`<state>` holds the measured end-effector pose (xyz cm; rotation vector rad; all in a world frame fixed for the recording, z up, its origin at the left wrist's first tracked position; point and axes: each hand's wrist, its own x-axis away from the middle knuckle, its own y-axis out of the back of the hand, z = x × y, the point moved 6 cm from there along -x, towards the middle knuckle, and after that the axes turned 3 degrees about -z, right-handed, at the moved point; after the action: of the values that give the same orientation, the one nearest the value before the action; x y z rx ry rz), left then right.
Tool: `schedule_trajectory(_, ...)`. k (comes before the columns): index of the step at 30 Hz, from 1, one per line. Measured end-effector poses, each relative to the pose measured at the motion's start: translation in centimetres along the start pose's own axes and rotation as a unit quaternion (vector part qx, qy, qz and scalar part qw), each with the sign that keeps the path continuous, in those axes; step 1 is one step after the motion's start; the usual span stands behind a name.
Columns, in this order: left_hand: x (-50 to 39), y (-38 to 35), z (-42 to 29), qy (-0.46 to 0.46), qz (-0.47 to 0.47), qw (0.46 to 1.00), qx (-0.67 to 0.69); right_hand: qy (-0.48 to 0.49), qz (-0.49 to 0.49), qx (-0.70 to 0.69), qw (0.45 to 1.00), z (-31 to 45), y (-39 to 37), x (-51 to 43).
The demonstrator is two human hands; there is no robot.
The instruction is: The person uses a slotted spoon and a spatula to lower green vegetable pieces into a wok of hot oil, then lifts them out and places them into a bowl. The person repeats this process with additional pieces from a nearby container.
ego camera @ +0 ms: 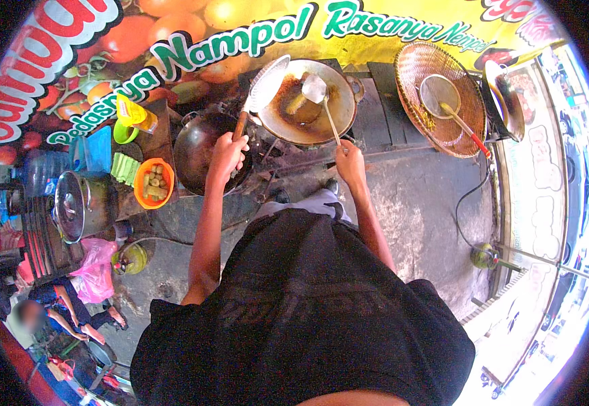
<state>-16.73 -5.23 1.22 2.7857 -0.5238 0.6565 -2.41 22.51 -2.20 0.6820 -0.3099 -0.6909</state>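
My left hand (229, 156) grips the wooden handle of a perforated metal skimmer (269, 83), whose bowl is raised over the left rim of a large metal wok (346, 109). My right hand (350, 161) is closed on the thin handle of a metal spatula (315, 89). Its blade reaches into the brown oil (302, 119) in the wok. Beside the blade lies a yellowish, elongated piece of food (295, 104), partly in the oil. A dark wok (205, 149) stands to the left, behind my left hand and forearm.
At left are an orange bowl (137, 195) of food pieces, green blocks (125, 168) and a lidded pot (91, 203). A woven basket (406, 76) holds a strainer (439, 91) at right. Gas cylinders (133, 258) stand on the floor. Another person (63, 299) sits at lower left.
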Motion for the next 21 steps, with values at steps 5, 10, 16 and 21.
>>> schedule_trajectory(5,0.0,-0.8,1.4,0.039,0.029,0.997,0.055,-0.014,0.04,0.046,0.998,-1.0,0.1,0.1)
schedule_trajectory(10,0.0,-2.2,2.7,0.076,0.073,0.991,0.081,0.01,0.011,0.009,1.0,-1.3,-0.3,-0.3)
schedule_trajectory(16,0.2,-2.1,2.9,0.071,0.083,0.989,0.097,-0.006,-0.005,0.002,1.0,-1.5,1.2,-0.8)
schedule_trajectory(21,-0.3,-1.8,3.4,0.079,0.072,0.984,0.143,-0.033,0.005,-0.001,0.999,-1.8,1.7,-0.5)
